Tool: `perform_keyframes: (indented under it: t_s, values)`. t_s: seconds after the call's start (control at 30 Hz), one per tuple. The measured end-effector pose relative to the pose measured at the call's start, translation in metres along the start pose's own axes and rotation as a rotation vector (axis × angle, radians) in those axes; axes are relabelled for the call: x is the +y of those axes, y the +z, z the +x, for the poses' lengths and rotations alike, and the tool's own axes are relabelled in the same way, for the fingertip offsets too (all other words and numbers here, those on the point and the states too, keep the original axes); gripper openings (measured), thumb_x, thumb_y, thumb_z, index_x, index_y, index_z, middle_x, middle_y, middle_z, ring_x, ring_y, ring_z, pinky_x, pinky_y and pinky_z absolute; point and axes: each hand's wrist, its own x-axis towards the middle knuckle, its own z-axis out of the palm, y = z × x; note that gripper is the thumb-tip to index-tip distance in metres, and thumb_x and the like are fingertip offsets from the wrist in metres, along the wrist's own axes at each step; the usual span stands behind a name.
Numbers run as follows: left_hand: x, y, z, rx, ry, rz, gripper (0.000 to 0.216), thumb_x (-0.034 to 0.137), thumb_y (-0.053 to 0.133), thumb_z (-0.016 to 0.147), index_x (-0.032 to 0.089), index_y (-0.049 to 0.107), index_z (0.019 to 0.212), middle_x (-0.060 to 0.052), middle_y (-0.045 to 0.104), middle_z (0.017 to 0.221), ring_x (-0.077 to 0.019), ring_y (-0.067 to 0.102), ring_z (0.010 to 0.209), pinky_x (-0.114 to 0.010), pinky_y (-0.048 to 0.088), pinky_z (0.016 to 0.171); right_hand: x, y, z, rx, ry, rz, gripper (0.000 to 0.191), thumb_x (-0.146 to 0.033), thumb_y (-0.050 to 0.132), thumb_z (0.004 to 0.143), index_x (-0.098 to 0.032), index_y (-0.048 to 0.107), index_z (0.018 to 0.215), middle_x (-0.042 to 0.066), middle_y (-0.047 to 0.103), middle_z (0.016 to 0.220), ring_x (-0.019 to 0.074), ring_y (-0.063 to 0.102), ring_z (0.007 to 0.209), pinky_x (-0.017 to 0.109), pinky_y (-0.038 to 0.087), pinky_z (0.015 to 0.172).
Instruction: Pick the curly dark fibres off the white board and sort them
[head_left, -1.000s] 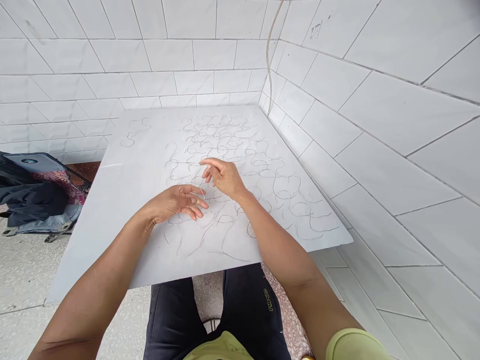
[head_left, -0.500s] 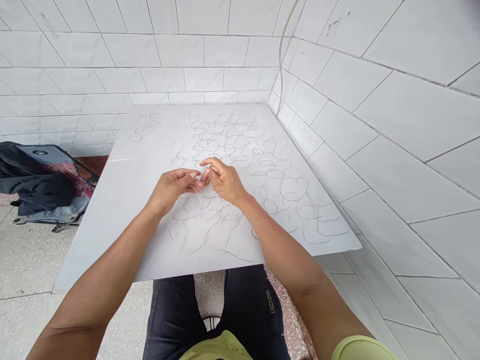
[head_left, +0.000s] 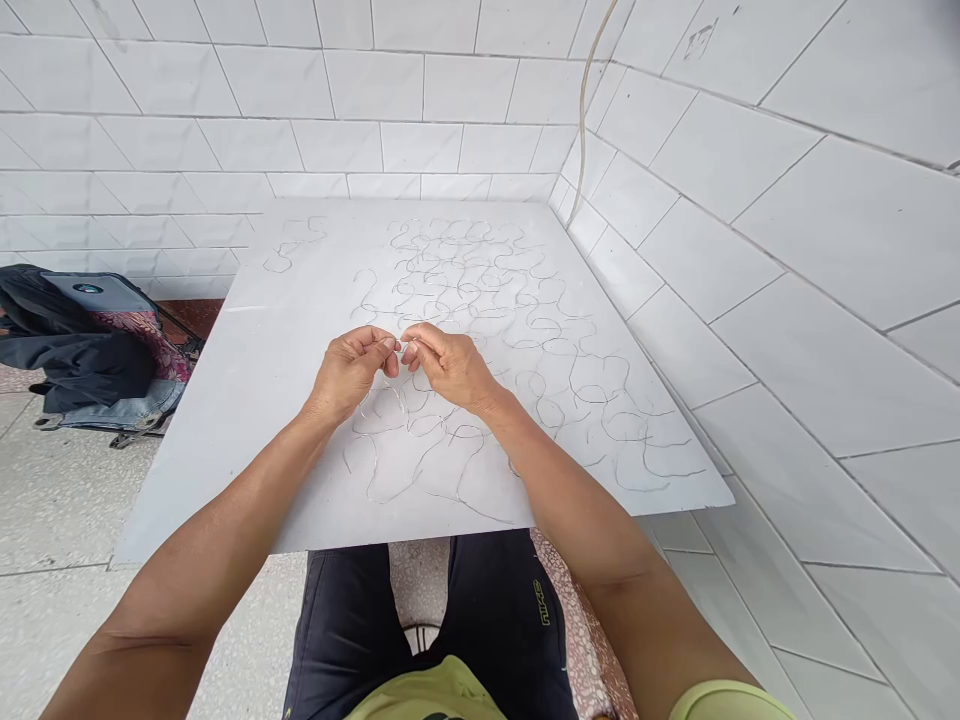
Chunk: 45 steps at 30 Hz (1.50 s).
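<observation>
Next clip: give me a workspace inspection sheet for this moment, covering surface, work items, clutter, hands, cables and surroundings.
Surface: white board, pushed into a tiled corner, its near edge above the person's legs.
Work items: thin wire pinched between both hands; many curled wire pieces spread across the board's middle and right.
Clutter: a few separate wire curls near the far left corner.
Hands: left hand and right hand meet fingertip to fingertip above the board, both closed on the thin wire.
Cables: one pale cord hanging down the wall corner.
Surroundings: white tiled walls; speckled floor; heap of dark clothing on the floor at left.
</observation>
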Motion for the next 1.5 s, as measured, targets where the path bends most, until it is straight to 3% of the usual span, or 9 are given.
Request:
perform_keyframes:
  t_s: [0.23, 0.3, 0.4, 0.6, 0.83, 1.0, 1.2, 1.33, 1.5]
  values:
    - [0.001, 0.001, -0.001, -0.025, -0.003, 0.003, 0.019, 0.032, 0.069, 0.093, 0.018, 0.072, 0.081, -0.005, 0.069, 0.070, -0.0190, 0.065, 0.076, -0.035, 0.049, 0.081, 0.001, -0.007, 0.001, -0.043, 0.052, 0.056, 0.023, -0.030, 0.042, 0.107, -0.026, 0.064, 0.111, 0.001, 0.074, 0.087, 0.0165, 0.073, 0.081, 0.027, 0.054, 0.069]
    - [0.002, 0.001, -0.001, -0.004, -0.008, -0.046, 0.018, 0.033, 0.070, 0.093, 0.017, 0.073, 0.084, -0.006, 0.071, 0.072, -0.0184, 0.066, 0.074, -0.035, 0.051, 0.081, -0.001, -0.008, 0.001, -0.019, 0.086, 0.110, 0.021, -0.037, 0.049, 0.107, -0.026, 0.063, 0.119, 0.001, 0.076, 0.090, 0.0174, 0.074, 0.083, 0.027, 0.055, 0.068]
    - [0.005, -0.002, 0.000, 0.056, 0.001, -0.081, 0.020, 0.035, 0.072, 0.092, 0.016, 0.073, 0.087, -0.007, 0.074, 0.077, -0.0183, 0.068, 0.074, -0.035, 0.054, 0.079, -0.006, -0.009, 0.003, 0.058, 0.132, 0.209, 0.037, -0.054, 0.054, 0.105, -0.025, 0.060, 0.128, 0.005, 0.078, 0.097, 0.0184, 0.075, 0.082, 0.026, 0.056, 0.063]
    - [0.009, -0.002, -0.002, 0.092, 0.060, 0.020, 0.021, 0.036, 0.070, 0.094, 0.016, 0.075, 0.090, -0.008, 0.078, 0.081, -0.0198, 0.072, 0.077, -0.037, 0.059, 0.082, -0.015, -0.007, 0.006, 0.150, 0.245, 0.399, 0.054, -0.072, 0.051, 0.099, -0.021, 0.067, 0.102, 0.007, 0.078, 0.090, 0.0164, 0.074, 0.071, 0.022, 0.054, 0.051]
    - [0.007, 0.007, -0.006, 0.088, 0.112, 0.090, 0.025, 0.040, 0.068, 0.098, 0.017, 0.073, 0.090, -0.008, 0.078, 0.081, -0.0204, 0.073, 0.079, -0.037, 0.059, 0.085, -0.010, 0.000, 0.007, 0.171, 0.252, 0.504, 0.041, -0.058, 0.068, 0.097, -0.019, 0.066, 0.086, 0.003, 0.073, 0.076, 0.0140, 0.069, 0.060, 0.022, 0.049, 0.046]
    - [0.005, 0.009, -0.006, 0.132, 0.136, 0.058, 0.026, 0.041, 0.067, 0.099, 0.017, 0.073, 0.092, -0.007, 0.077, 0.081, -0.0197, 0.073, 0.078, -0.037, 0.059, 0.086, -0.010, 0.009, 0.005, 0.166, 0.288, 0.443, 0.039, -0.054, 0.065, 0.100, -0.019, 0.064, 0.084, 0.001, 0.071, 0.070, 0.0122, 0.065, 0.056, 0.021, 0.048, 0.046]
    - [0.006, 0.008, -0.003, 0.198, 0.086, -0.017, 0.024, 0.039, 0.068, 0.097, 0.016, 0.072, 0.089, -0.008, 0.079, 0.084, -0.0194, 0.073, 0.076, -0.038, 0.060, 0.083, -0.011, 0.005, 0.006, 0.217, 0.320, 0.408, 0.053, -0.073, 0.050, 0.100, -0.021, 0.062, 0.097, 0.004, 0.074, 0.079, 0.0140, 0.069, 0.063, 0.021, 0.050, 0.047]
    - [0.006, 0.007, -0.003, 0.266, 0.091, -0.069, 0.025, 0.040, 0.069, 0.096, 0.016, 0.072, 0.090, -0.010, 0.080, 0.089, -0.0198, 0.074, 0.077, -0.040, 0.061, 0.084, -0.014, -0.007, 0.006, 0.051, 0.356, 0.388, 0.058, -0.073, 0.051, 0.100, -0.017, 0.067, 0.095, 0.008, 0.075, 0.080, 0.0151, 0.069, 0.061, 0.023, 0.049, 0.046]
    - [0.007, 0.005, -0.004, 0.318, 0.072, -0.124, 0.026, 0.041, 0.072, 0.094, 0.016, 0.073, 0.089, -0.011, 0.080, 0.090, -0.0234, 0.076, 0.085, -0.043, 0.062, 0.087, -0.017, -0.009, 0.001, -0.287, 0.384, 0.296, 0.036, -0.051, 0.068, 0.097, -0.018, 0.068, 0.084, 0.006, 0.077, 0.081, 0.0130, 0.068, 0.061, 0.020, 0.046, 0.046]
